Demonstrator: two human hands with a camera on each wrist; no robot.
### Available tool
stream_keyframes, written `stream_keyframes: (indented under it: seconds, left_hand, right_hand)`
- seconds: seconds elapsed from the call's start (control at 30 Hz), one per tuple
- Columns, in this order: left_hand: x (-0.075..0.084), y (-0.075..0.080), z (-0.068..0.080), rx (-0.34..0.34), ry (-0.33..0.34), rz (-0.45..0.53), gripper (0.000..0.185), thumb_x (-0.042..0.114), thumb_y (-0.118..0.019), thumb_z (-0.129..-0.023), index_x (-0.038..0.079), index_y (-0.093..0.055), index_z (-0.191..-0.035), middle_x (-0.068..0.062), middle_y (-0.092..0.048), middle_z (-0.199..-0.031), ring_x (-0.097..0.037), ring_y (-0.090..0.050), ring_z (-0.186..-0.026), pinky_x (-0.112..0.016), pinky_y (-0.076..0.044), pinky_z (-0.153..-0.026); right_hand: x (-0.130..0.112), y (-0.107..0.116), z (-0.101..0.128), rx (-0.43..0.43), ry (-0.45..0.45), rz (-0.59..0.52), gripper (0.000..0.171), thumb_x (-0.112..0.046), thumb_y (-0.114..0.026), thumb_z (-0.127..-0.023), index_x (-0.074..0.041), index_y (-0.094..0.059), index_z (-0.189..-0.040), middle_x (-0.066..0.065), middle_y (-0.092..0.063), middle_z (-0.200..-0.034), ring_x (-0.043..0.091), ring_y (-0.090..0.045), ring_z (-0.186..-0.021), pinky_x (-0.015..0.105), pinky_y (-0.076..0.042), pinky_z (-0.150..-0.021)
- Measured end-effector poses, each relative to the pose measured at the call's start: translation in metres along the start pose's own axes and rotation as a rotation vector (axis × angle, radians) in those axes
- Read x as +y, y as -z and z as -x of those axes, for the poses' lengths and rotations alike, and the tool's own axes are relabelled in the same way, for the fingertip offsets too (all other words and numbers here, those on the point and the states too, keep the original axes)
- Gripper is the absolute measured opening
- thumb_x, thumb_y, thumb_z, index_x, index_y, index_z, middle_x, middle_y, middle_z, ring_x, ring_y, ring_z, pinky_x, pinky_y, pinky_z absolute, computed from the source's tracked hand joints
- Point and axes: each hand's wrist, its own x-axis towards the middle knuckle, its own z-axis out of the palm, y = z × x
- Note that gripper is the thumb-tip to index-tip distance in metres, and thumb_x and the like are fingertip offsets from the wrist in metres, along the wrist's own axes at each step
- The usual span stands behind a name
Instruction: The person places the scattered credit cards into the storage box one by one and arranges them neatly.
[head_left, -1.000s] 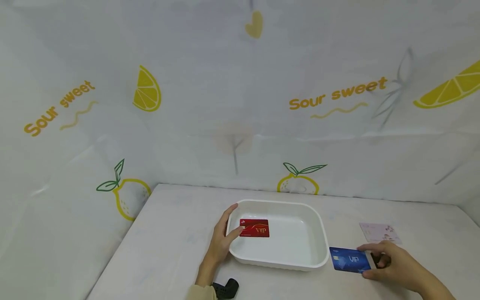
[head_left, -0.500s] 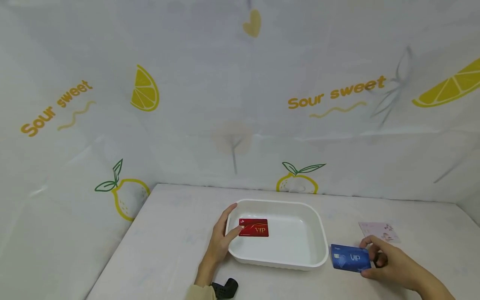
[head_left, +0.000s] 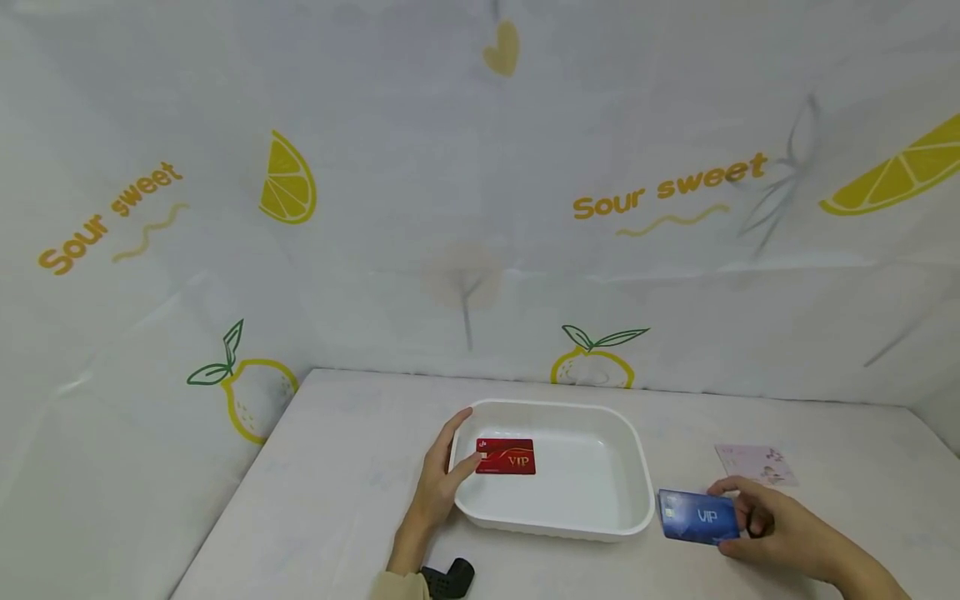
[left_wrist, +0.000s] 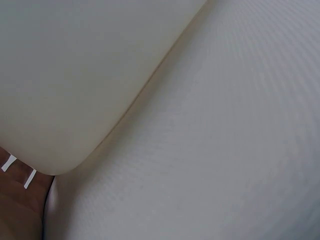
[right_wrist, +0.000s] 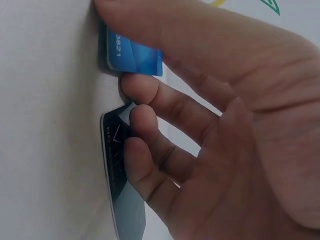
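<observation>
My left hand (head_left: 441, 479) grips the left wall of a white tray (head_left: 555, 528), its thumb over the inside near a red VIP card (head_left: 517, 458) lying on the tray floor. In the left wrist view the tray's pale side (left_wrist: 90, 80) fills the upper left. To the tray's right, my right hand (head_left: 780, 529) pinches a blue VIP card (head_left: 693, 517) between thumb and fingers, low over the table. In the right wrist view a dark card (right_wrist: 116, 165) with VIP lettering sits against the curled lower fingers; the hand hides it from the head view.
A pink flowered card (head_left: 753, 462) lies on the white table (head_left: 330, 492) just beyond my right hand. A black device (head_left: 450, 579) sits at my left wrist. Behind the table hangs a white backdrop (head_left: 420, 208) printed with lemons.
A pale strip at the blue card's right edge has gone from sight. My right index finger lifted off the card's far edge, then came back to it. The left hand and tray stay put.
</observation>
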Motion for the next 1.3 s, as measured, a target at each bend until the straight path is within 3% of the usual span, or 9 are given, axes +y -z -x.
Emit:
stream_keyframes:
  seconds: [0.1, 0.27, 0.47, 0.73, 0.83, 1.1, 1.3]
  left_hand:
    - [0.000, 0.000, 0.000, 0.002, 0.004, -0.003, 0.066, 0.023, -0.056, -0.093, 0.007, -0.040, -0.155, -0.018, -0.044, -0.159, -0.042, -0.045, -0.144, -0.067, -0.035, -0.117]
    - [0.000, 0.001, 0.000, 0.000, 0.011, 0.011, 0.066, 0.023, -0.056, -0.093, 0.005, -0.039, -0.155, -0.019, -0.042, -0.160, -0.042, -0.044, -0.144, -0.067, -0.034, -0.117]
    - [-0.001, 0.001, 0.000, -0.002, 0.014, 0.020, 0.067, 0.023, -0.056, -0.093, 0.006, -0.039, -0.156, -0.020, -0.042, -0.160, -0.043, -0.044, -0.144, -0.066, -0.036, -0.117]
    - [-0.001, 0.001, 0.000, 0.001, 0.015, 0.013, 0.067, 0.023, -0.055, -0.093, 0.006, -0.039, -0.155, -0.020, -0.043, -0.159, -0.043, -0.046, -0.142, -0.066, -0.038, -0.115]
    - [0.000, 0.001, 0.000, -0.002, 0.015, 0.010, 0.067, 0.024, -0.055, -0.094, 0.005, -0.038, -0.156, -0.020, -0.043, -0.159, -0.043, -0.045, -0.143, -0.066, -0.037, -0.116]
    - [0.000, 0.000, -0.001, -0.005, 0.020, 0.018, 0.067, 0.024, -0.055, -0.093, 0.005, -0.038, -0.155, -0.020, -0.041, -0.160, -0.043, -0.042, -0.146, -0.066, -0.034, -0.118]
    - [0.001, 0.000, 0.000, -0.003, 0.010, 0.007, 0.067, 0.024, -0.056, -0.093, 0.004, -0.038, -0.155, -0.021, -0.041, -0.160, -0.045, -0.043, -0.145, -0.066, -0.036, -0.116]
  right_hand:
    - [0.005, -0.001, 0.000, -0.002, 0.018, 0.003, 0.044, -0.003, -0.080, -0.083, -0.002, -0.060, -0.122, -0.008, -0.044, -0.078, 0.003, -0.041, -0.062, 0.025, -0.030, -0.051]
    - [0.005, 0.000, -0.002, -0.056, -0.079, 0.022, 0.050, -0.013, -0.078, -0.087, 0.011, -0.057, -0.124, -0.011, -0.046, -0.080, 0.001, -0.042, -0.065, 0.025, -0.030, -0.053]
    - [0.001, 0.000, -0.004, -0.066, -0.146, 0.060, 0.059, -0.020, -0.081, -0.086, 0.011, -0.057, -0.131, -0.012, -0.047, -0.083, 0.001, -0.040, -0.067, 0.024, -0.030, -0.055]
    - [-0.003, -0.002, -0.005, -0.027, -0.142, 0.090, 0.062, -0.021, -0.084, -0.083, 0.009, -0.057, -0.130, -0.010, -0.048, -0.082, -0.001, -0.040, -0.066, 0.023, -0.031, -0.054]
    - [-0.003, -0.001, -0.005, -0.034, -0.144, 0.100, 0.058, -0.022, -0.082, -0.084, 0.009, -0.059, -0.128, -0.011, -0.048, -0.082, -0.002, -0.039, -0.066, 0.023, -0.030, -0.053]
    - [-0.004, -0.004, -0.005, -0.011, -0.033, 0.083, 0.039, -0.012, -0.075, -0.091, 0.008, -0.065, -0.122, -0.015, -0.049, -0.079, -0.002, -0.041, -0.061, 0.025, -0.028, -0.048]
    - [-0.007, -0.004, -0.005, -0.017, -0.042, 0.045, 0.036, -0.014, -0.071, -0.094, 0.005, -0.065, -0.124, -0.018, -0.050, -0.080, -0.001, -0.045, -0.061, 0.024, -0.032, -0.049]
